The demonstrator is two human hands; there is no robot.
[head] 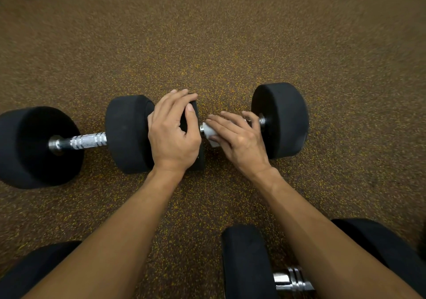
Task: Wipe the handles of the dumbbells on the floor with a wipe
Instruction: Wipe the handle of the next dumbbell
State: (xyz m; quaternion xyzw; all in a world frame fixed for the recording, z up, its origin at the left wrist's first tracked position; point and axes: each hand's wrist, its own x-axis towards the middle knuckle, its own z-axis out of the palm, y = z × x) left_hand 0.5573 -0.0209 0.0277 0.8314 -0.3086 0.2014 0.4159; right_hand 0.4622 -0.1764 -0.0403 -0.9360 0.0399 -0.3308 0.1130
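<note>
Two black dumbbells lie end to end on the floor. My right hand (237,137) is wrapped over the chrome handle of the right dumbbell (280,120), holding a white wipe (211,132) around it. Most of that handle is hidden under my fingers and the wipe. My left hand (174,132) rests on the inner black head (200,158) of the same dumbbell, fingers laid over its top and thumb on its face. The left dumbbell (39,146) shows its bare knurled handle (88,140); no hand touches it.
Speckled brown rubber floor (207,45) stretches away ahead. Close to me at the bottom right lies a third dumbbell (246,261) with a chrome handle (291,279), partly under my right forearm. Another black dumbbell head (25,271) shows at the bottom left.
</note>
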